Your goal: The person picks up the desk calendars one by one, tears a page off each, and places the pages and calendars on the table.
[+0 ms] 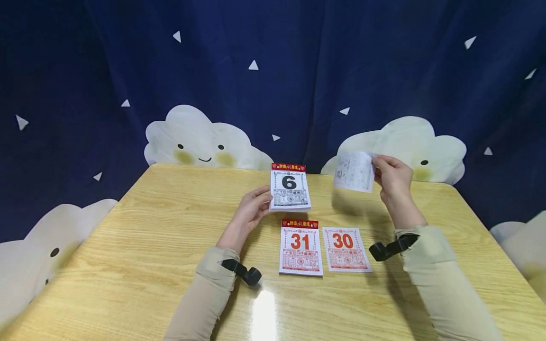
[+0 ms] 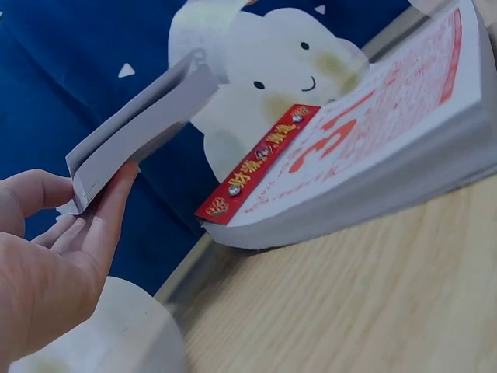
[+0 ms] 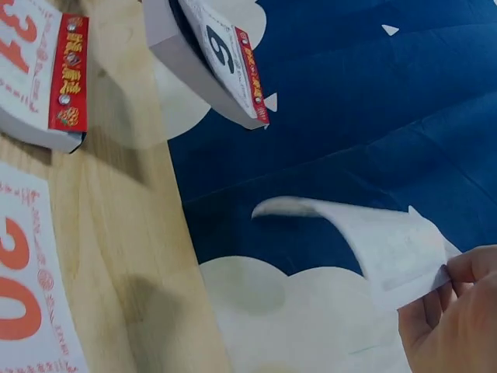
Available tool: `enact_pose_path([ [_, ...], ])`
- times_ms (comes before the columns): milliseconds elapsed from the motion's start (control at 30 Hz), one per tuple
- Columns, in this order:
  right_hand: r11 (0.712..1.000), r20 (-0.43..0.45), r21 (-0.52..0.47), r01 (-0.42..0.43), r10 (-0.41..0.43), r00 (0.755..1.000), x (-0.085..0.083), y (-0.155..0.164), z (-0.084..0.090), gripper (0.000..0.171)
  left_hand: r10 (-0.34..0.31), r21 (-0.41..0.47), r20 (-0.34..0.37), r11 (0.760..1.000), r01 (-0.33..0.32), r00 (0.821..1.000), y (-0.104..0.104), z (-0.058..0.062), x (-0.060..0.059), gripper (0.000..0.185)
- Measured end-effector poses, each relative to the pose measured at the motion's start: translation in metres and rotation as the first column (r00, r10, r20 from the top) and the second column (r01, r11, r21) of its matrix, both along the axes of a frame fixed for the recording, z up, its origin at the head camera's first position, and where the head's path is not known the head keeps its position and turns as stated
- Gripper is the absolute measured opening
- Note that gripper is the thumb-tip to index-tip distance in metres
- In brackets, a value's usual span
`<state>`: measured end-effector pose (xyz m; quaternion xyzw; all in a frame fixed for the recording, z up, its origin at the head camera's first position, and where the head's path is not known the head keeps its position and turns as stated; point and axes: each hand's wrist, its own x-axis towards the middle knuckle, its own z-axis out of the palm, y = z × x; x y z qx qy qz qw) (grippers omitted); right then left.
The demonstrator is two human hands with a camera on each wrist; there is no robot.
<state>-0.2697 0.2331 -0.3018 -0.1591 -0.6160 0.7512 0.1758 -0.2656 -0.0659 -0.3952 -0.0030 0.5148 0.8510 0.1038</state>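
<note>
My left hand (image 1: pixel 251 207) grips the left edge of a tear-off calendar (image 1: pixel 290 192), raised off the table, whose top page reads a black 6. In the left wrist view the thumb and fingers pinch that thick pad (image 2: pixel 136 128) from the side. To the right, my right hand (image 1: pixel 393 177) pinches a loose calendar page (image 1: pixel 354 171) by its corner in the air. The page curls at its far end in the right wrist view, and its printing shows only faintly. A second calendar (image 1: pixel 300 251) lies flat below, showing a red 31.
Beside the 31 calendar a single loose page (image 1: pixel 347 250) with a red 30 lies on the wooden table (image 1: pixel 170 265). Behind the table's far edge hangs a dark blue curtain (image 1: pixel 281 85) with white clouds and triangles.
</note>
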Motion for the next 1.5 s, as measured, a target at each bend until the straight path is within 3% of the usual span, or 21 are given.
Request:
enact_pose_path([
  [300, 0.997, -0.027, 0.056, 0.044, -0.043, 0.999, -0.002, 0.0, -0.012, 0.004, -0.003, -0.047, 0.016, 0.999, 0.004, 1.0, 0.0, -0.005, -0.005, 0.043],
  [500, 0.972, 0.039, 0.206, 0.114, -0.124, 0.991, -0.007, 0.0, -0.021, 0.013, 0.018, -0.112, 0.028, 0.994, -0.015, 0.999, 0.003, -0.01, -0.008, 0.041],
  [600, 0.926, 0.071, 0.353, 0.138, -0.173, 0.982, -0.009, 0.0, -0.027, 0.021, 0.02, -0.142, 0.036, 0.99, -0.015, 0.999, 0.004, -0.013, -0.009, 0.041],
  [667, 0.879, 0.076, 0.453, 0.146, -0.202, 0.976, -0.01, 0.001, -0.033, 0.025, 0.018, -0.155, 0.039, 0.988, -0.011, 0.999, 0.006, -0.014, -0.01, 0.041],
  [800, 0.796, 0.031, 0.581, 0.166, -0.226, 0.974, -0.011, 0.001, -0.044, 0.025, 0.017, -0.17, 0.045, 0.985, -0.009, 0.999, 0.009, -0.017, -0.01, 0.041],
  [967, 0.707, -0.002, 0.698, 0.114, -0.157, 0.988, -0.01, -0.004, -0.056, 0.022, 0.016, -0.237, 0.056, 0.972, -0.002, 0.998, 0.011, -0.018, -0.009, 0.04],
  [1167, 0.589, 0.07, 0.808, -0.032, -0.042, 0.997, -0.004, -0.014, -0.066, 0.02, -0.006, -0.32, 0.048, 0.947, 0.021, 0.999, 0.011, -0.019, -0.01, 0.042],
  [1267, 0.556, 0.096, 0.827, -0.088, 0.014, 0.995, -0.002, -0.019, -0.07, 0.019, -0.022, -0.408, 0.021, 0.912, 0.029, 1.0, 0.01, -0.018, -0.01, 0.042],
  [1400, 0.513, 0.109, 0.848, -0.132, 0.075, 0.991, 0.0, -0.024, -0.075, 0.019, -0.049, -0.54, 0.001, 0.841, 0.042, 0.999, 0.009, -0.013, -0.013, 0.04],
  [1500, 0.479, 0.134, 0.861, -0.169, 0.106, 0.985, 0.001, -0.028, -0.079, 0.018, -0.054, -0.583, 0.014, 0.811, 0.052, 0.998, 0.01, -0.01, -0.014, 0.04],
])
